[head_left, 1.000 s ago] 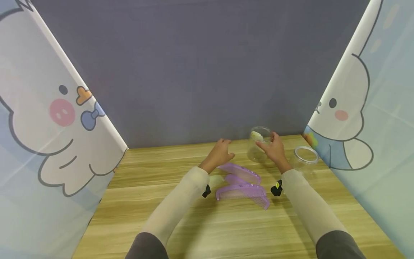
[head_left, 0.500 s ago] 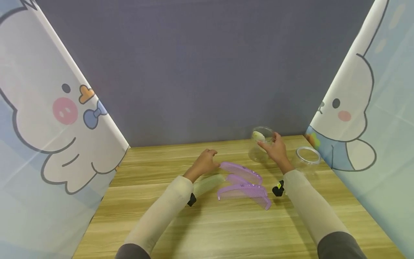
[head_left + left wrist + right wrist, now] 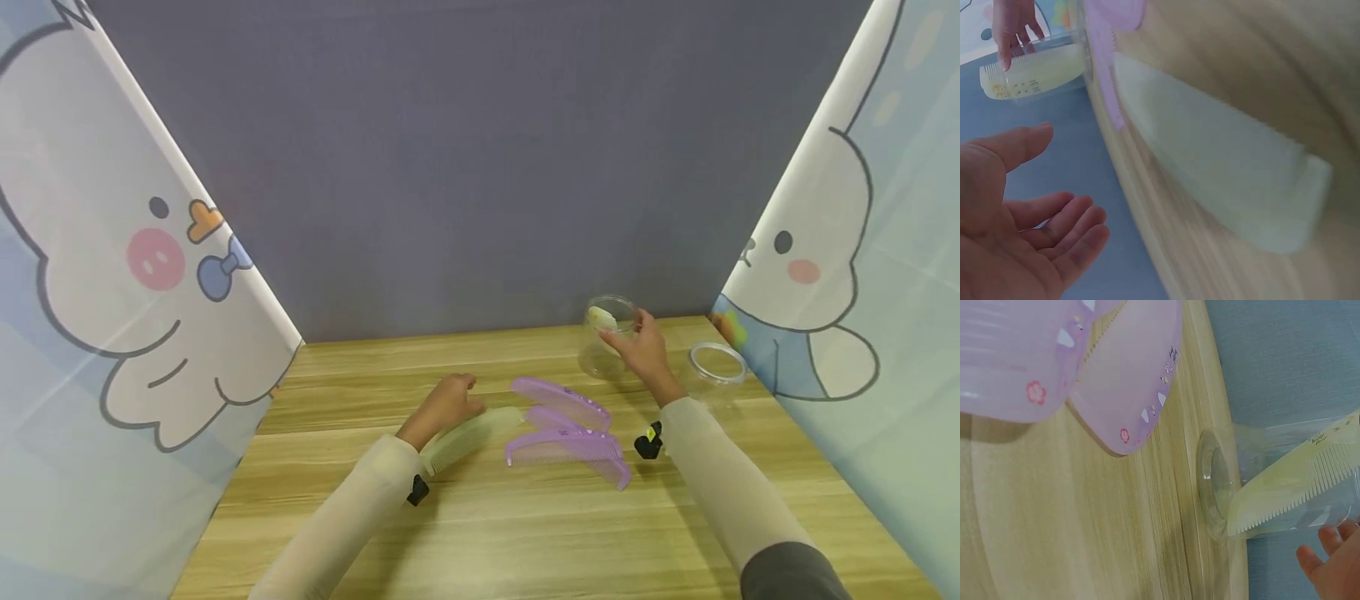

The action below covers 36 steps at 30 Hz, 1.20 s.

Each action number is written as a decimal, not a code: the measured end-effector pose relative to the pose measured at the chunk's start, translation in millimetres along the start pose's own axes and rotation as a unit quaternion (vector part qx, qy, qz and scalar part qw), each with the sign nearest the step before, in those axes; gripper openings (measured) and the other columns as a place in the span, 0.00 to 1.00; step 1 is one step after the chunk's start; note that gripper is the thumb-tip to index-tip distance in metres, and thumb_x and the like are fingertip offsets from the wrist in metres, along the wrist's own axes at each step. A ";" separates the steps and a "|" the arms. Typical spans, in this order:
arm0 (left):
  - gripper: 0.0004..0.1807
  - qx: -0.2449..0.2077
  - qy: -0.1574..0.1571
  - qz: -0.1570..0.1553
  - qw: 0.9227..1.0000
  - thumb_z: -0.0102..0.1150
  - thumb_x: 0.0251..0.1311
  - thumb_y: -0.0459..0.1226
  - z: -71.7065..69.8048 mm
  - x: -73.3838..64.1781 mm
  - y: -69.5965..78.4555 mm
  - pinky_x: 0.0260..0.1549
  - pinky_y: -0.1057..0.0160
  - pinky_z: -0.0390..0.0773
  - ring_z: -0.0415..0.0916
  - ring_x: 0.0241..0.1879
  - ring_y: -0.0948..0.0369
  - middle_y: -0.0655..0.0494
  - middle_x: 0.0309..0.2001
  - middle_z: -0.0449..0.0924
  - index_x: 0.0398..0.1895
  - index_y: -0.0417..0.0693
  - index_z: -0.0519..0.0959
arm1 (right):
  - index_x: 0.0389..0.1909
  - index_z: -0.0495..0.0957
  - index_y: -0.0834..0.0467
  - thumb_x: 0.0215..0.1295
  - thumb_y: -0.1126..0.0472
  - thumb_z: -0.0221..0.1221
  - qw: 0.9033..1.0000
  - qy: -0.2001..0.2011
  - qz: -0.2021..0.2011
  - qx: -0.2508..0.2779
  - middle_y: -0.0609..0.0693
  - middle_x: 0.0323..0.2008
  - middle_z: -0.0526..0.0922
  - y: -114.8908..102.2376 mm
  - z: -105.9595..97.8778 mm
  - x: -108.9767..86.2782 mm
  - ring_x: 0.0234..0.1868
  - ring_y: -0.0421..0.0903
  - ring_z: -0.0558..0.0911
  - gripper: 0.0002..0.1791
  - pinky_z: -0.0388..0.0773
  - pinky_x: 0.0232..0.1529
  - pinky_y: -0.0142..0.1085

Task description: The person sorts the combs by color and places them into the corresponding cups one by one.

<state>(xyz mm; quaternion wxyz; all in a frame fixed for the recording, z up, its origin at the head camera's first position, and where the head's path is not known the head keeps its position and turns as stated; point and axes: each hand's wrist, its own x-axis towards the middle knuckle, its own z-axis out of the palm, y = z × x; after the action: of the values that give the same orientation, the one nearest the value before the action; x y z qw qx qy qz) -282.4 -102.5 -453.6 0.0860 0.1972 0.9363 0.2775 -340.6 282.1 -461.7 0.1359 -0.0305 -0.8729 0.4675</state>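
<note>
My left hand (image 3: 442,407) hovers over a pale green comb (image 3: 472,437) lying on the table. Its fingers are loosely bent with nothing between them, as the left wrist view shows. At the back right, my right hand (image 3: 643,346) grips a clear plastic jar (image 3: 600,362) near its rim, thumb on the near side. Inside that jar a pale yellow-green comb (image 3: 1297,475) leans at a slant, with small printed marks along its back. Between the hands lie purple combs: one farther back (image 3: 562,402), and two crossed (image 3: 555,447) nearer me.
A second clear jar (image 3: 717,380) stands to the right of my right forearm. The wood-grain table (image 3: 525,533) meets a dark grey back panel (image 3: 480,183). Cartoon-printed panels flank it on the left (image 3: 90,317) and right (image 3: 900,333).
My left hand has moved left and toward me, from beside the far purple comb to over the pale green comb, which shows more now. The right hand stays at the jar.
</note>
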 end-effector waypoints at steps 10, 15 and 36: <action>0.35 0.010 -0.011 -0.025 1.000 0.69 0.63 0.42 3.4 -22.6 -10.8 0.59 0.44 0.79 0.76 0.62 0.41 0.37 0.62 0.77 0.69 0.31 0.70 | 0.79 0.44 0.68 0.65 0.40 0.66 1.000 -0.005 -0.002 0.000 0.72 0.75 0.59 1.3 -7.0 0.4 0.74 0.70 0.61 0.58 0.63 0.71 0.63; 0.39 0.041 -0.025 -0.041 0.998 0.72 0.60 0.43 13.3 -34.9 -17.7 0.59 0.43 0.79 0.75 0.62 0.39 0.33 0.65 0.72 0.69 0.31 0.69 | 0.79 0.46 0.68 0.64 0.40 0.67 1.000 -0.003 0.002 0.001 0.71 0.75 0.59 4.2 -3.1 -1.3 0.74 0.70 0.62 0.58 0.64 0.71 0.62; 0.27 0.120 0.010 -0.054 0.991 0.81 0.48 0.45 32.4 -66.9 -33.1 0.40 0.54 0.80 0.73 0.37 0.54 0.43 0.38 0.77 0.38 0.33 0.79 | 0.79 0.48 0.68 0.65 0.43 0.67 1.000 0.006 -0.004 -0.003 0.72 0.74 0.60 1.4 -1.6 -0.6 0.73 0.70 0.64 0.55 0.65 0.71 0.62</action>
<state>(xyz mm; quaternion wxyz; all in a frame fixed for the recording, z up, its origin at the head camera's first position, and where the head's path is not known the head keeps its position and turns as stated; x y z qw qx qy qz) -223.5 -140.2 -495.5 0.0671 0.1528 0.9730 0.1597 -339.7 284.0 -462.1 0.1427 -0.0300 -0.8736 0.4642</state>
